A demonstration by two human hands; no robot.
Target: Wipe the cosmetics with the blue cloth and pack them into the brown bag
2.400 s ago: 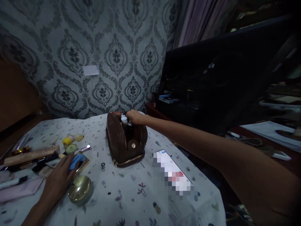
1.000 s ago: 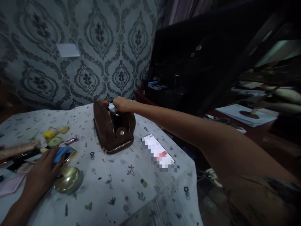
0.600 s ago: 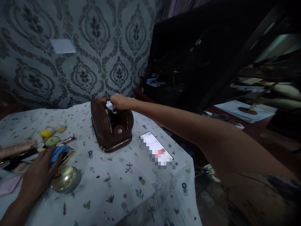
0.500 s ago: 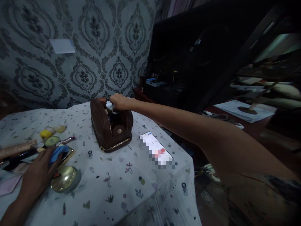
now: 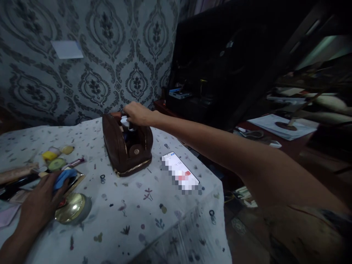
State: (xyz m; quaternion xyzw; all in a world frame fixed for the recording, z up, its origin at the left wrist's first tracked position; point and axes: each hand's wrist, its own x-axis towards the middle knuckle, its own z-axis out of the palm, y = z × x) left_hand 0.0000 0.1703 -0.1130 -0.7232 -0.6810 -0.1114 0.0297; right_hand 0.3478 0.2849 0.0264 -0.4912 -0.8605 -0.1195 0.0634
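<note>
My right hand [image 5: 139,113] reaches over a brown toiletry bag [image 5: 112,146], unzipped and standing on the table. Its fingers curl down into the opening, closed round something mostly hidden, with a silver rim just beneath them. Beside those fingers a white cap [image 5: 124,121] shows inside the bag. At the left, my left hand [image 5: 41,198] is closed on a crumpled blue cloth [image 5: 65,177] and rests low among cosmetics. A shiny gold round compact [image 5: 72,208] lies right by its thumb. Under the cloth is a flat gold-edged case [image 5: 78,180].
A lit phone [image 5: 180,170] lies right of the bag. Yellow and green small items [image 5: 56,164], a thin pink tube [image 5: 77,162] and a pink packet [image 5: 8,215] lie at the left. A dark television [image 5: 220,58] and a cabinet with papers [image 5: 283,125] stand beyond the table's right edge.
The view has shifted slightly, moving everything a little left in the picture. Both hands keep their places, the right in the bag and the left on the blue cloth.
</note>
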